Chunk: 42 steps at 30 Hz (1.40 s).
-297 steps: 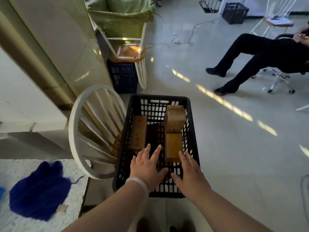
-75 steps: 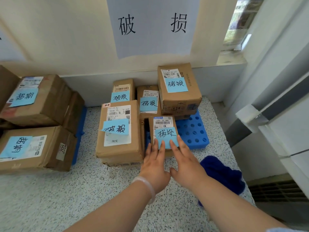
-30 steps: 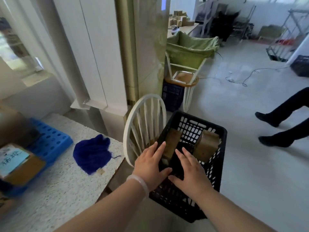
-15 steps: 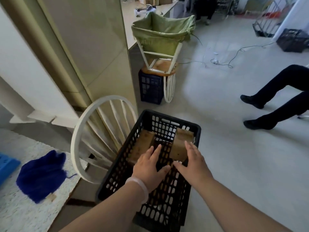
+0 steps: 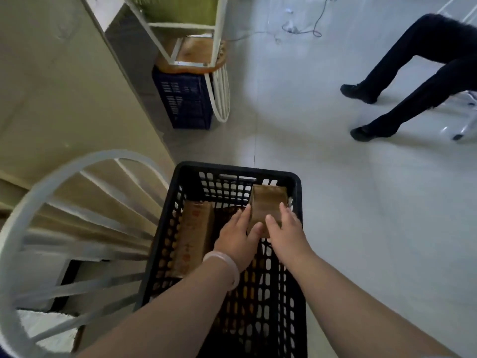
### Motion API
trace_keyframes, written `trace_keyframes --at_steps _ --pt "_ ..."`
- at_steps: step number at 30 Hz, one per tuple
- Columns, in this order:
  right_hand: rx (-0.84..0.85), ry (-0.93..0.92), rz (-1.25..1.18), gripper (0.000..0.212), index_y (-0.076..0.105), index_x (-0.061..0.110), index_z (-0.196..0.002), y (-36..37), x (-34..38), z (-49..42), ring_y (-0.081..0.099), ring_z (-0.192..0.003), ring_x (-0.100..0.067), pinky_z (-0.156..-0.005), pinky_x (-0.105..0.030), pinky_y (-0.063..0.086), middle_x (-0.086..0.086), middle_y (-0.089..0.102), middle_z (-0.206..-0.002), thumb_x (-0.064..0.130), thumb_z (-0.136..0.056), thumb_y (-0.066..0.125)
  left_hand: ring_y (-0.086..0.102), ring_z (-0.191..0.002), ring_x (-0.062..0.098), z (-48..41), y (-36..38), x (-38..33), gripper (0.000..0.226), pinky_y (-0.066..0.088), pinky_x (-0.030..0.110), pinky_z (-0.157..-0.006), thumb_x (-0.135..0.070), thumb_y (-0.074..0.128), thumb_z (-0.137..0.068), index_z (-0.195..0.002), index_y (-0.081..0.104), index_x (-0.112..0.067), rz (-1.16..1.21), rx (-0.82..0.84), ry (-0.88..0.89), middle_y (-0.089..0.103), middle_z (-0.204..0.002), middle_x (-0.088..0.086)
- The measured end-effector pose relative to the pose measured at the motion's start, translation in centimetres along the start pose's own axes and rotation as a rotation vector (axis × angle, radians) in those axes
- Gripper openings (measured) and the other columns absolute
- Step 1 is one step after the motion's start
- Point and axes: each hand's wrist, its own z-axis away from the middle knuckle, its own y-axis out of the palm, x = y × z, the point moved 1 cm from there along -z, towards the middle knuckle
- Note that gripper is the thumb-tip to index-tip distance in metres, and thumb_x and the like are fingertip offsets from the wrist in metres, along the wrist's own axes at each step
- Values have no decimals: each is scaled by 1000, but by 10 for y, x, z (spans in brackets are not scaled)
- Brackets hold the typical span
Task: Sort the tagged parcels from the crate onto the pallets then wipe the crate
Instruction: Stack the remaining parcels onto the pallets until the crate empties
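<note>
A black slatted crate (image 5: 233, 171) stands in front of me, beside a white chair. Inside it, at the far right, a small brown cardboard parcel (image 5: 268, 202) is tilted up against the crate wall. My left hand (image 5: 238, 240) presses its left side and my right hand (image 5: 285, 232) presses its right side, so both hands clasp it. A longer brown parcel (image 5: 192, 236) lies flat along the crate's left side. No tags show on either parcel from this angle.
The white spindle-back chair (image 5: 77, 228) rises at my left, close to the crate. Farther off stand a dark blue crate (image 5: 185, 99) under a white frame with a green bag. A seated person's legs (image 5: 402, 73) stretch across the floor at the right.
My view dropped down over the crate. Both hands reached deeper in and closed around the small parcel at the far right, which was untouched half a second ago.
</note>
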Motion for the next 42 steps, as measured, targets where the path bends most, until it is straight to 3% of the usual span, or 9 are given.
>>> trace_keyframes --at_steps 7,11,20,24,30,33,36,38,42 --pt "-35 183 -107 65 11 29 -157 26 -11 -47 8 -150 -24 -120 -48 16 0 5 -164 51 -101 35 17 -149 16 -68 16 13 59 17 46 -121 -49 36 -102 -156 17 -38 141 135 -19 18 -162 -11" --pt "-93 198 -102 64 13 29 -156 39 -12 -56 5 -150 -26 -120 -48 15 1 -1 -165 52 -101 35 22 -148 18 -83 21 17 59 20 32 -114 -39 37 -105 -157 13 -29 297 226 -60 20 -163 -3" --pt "-144 223 -124 63 24 22 -155 48 -11 -54 34 -139 -29 -112 -47 33 -10 35 -152 45 -99 43 34 -139 24 -75 9 41 72 35 35 -106 -36 48 -102 -158 5 -27 273 110 -241 17 -159 6" --pt "-104 195 -121 51 45 20 -145 48 -8 -38 45 -124 -23 -94 -34 43 -8 41 -141 42 -99 44 42 -131 24 -58 1 44 70 40 35 -101 -35 56 -97 -155 18 -28 282 63 -255 26 -153 6" --pt "-46 192 -242 48 40 18 -140 27 -1 10 45 -102 -13 -61 -19 33 2 47 -123 39 -99 51 48 -119 17 -8 -14 34 62 48 37 -98 -41 63 -92 -145 34 -27 315 -65 -248 41 -145 0" --pt "-13 168 -264 45 41 20 -136 11 4 34 48 -104 -15 -76 -29 40 2 51 -122 44 -99 48 47 -107 13 25 -27 21 58 47 31 -86 -40 63 -92 -141 34 -29 331 -124 -239 47 -139 -1" --pt "11 110 -287 50 38 26 -140 -3 12 60 51 -114 -22 -97 -43 47 -2 51 -131 49 -97 47 47 -122 17 57 -37 5 72 47 38 -97 -44 67 -88 -147 28 -29 296 -163 -175 40 -145 -1" --pt "52 86 -295 56 34 31 -146 -12 17 76 49 -121 -25 -102 -51 45 -3 48 -135 53 -96 46 42 -132 23 77 -40 -7 85 45 44 -105 -51 69 -84 -152 23 -30 211 -144 -146 33 -149 0" --pt "97 9 -281 55 32 34 -146 -30 23 101 43 -126 -26 -105 -52 41 -3 44 -141 53 -96 46 45 -129 24 109 -44 -24 82 45 41 -102 -54 71 -81 -146 31 -24 254 -176 -178 40 -144 2"
